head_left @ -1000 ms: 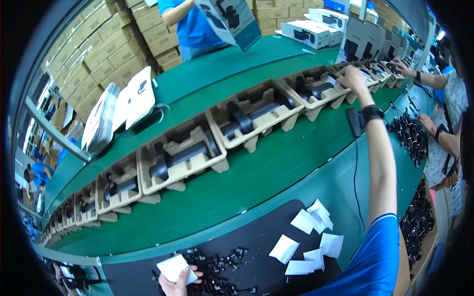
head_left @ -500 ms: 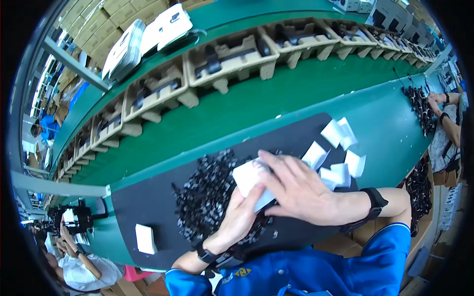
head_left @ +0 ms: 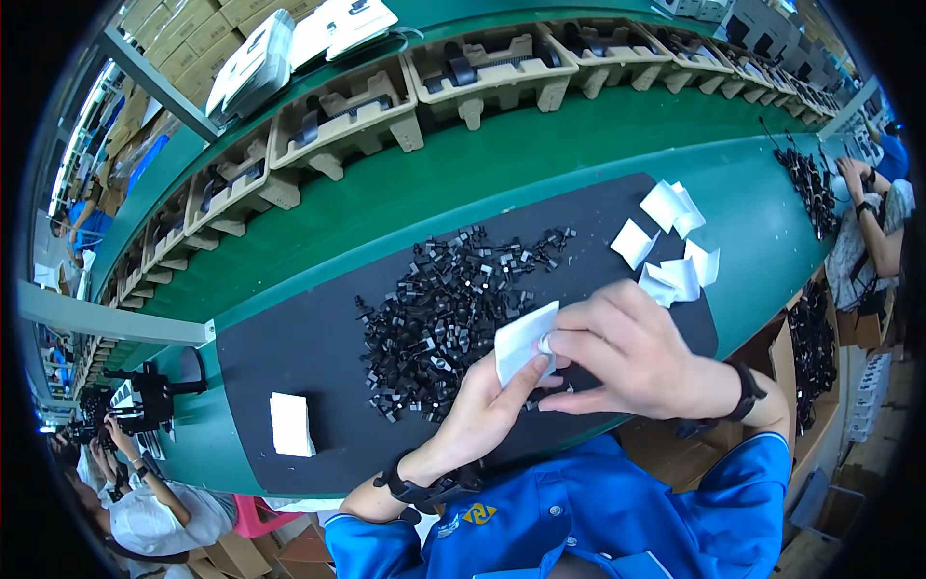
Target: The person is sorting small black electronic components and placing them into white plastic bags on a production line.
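My left hand grips a small folded white paper over the near right side of the black mat. The fingers of my right hand are bent and pinched at the paper's right edge. Something small and pale shows at those fingertips, too small to name. Just left of my hands spreads a heap of small black plastic parts. Several folded white papers lie loosely at the mat's far right. A neat stack of white papers lies on its left.
Cardboard-coloured moulded trays holding black items line the green conveyor beyond the bench. A grey metal post reaches in from the left. People work at both sides, one near a bundle of black cables. Open cartons stand below my right arm.
The paper has turned more upright in my left hand. My right hand has drawn back from over it to its right edge. The trays have shifted right in view, and my view has tilted.
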`<action>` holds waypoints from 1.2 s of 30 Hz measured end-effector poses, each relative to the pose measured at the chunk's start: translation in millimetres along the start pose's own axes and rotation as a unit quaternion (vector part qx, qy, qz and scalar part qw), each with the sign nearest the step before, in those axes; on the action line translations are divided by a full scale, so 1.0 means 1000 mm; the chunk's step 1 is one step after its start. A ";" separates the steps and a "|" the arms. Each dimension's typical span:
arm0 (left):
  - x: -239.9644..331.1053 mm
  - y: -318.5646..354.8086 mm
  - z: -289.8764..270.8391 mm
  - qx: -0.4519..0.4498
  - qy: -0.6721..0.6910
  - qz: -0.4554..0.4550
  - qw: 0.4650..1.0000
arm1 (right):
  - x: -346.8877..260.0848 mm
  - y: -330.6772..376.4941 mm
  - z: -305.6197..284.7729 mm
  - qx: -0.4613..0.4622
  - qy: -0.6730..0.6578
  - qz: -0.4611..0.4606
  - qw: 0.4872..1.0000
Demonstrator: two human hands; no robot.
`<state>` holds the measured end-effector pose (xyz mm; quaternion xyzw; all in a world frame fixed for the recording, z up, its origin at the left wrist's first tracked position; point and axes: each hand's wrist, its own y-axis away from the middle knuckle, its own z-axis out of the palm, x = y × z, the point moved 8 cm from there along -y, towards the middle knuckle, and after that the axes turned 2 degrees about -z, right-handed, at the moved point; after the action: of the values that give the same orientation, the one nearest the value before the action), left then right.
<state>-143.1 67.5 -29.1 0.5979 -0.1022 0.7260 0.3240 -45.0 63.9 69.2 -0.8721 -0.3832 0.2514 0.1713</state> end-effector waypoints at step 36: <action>0.005 0.002 -0.016 -0.013 0.033 0.026 0.999 | -0.024 -0.001 0.036 0.030 0.235 -0.067 0.969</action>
<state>-157.7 76.4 -28.6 0.5668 -0.1165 0.7520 0.3158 -79.8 50.0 47.8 -0.8733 -0.3821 0.0385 0.2997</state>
